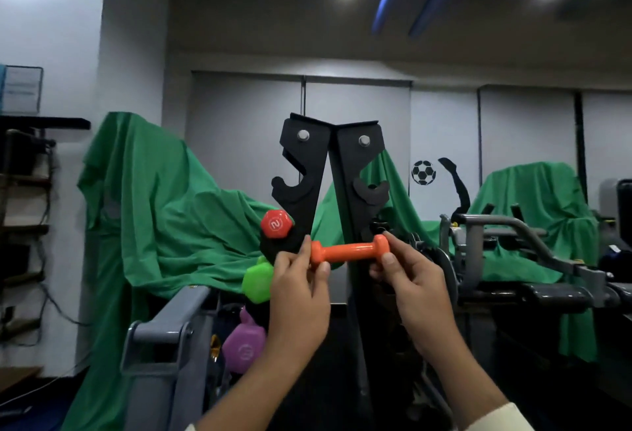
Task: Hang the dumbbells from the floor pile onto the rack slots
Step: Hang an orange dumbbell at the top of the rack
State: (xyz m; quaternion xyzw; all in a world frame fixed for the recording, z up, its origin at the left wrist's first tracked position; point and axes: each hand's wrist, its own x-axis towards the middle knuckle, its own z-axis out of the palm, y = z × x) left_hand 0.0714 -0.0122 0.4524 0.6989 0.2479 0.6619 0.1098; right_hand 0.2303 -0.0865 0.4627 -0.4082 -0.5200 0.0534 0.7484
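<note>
Orange dumbbell [349, 252] is held level in front of the black rack [328, 174], left hand [297, 297] and right hand [413, 290] each pinching an end, likely to line it up with empty hooks. Red dumbbell [276, 223], already hung at left, reads "2"; the purple dumbbell [243, 348] lower down reads "3".

Orange dumbbell [349, 250]: left head hidden by left hand [297, 290]. Green dumbbell [257, 281]: partly behind that hand. Black rack [309, 170]: base out of sight. Machines under green cloth [164, 211]: unidentifiable
</note>
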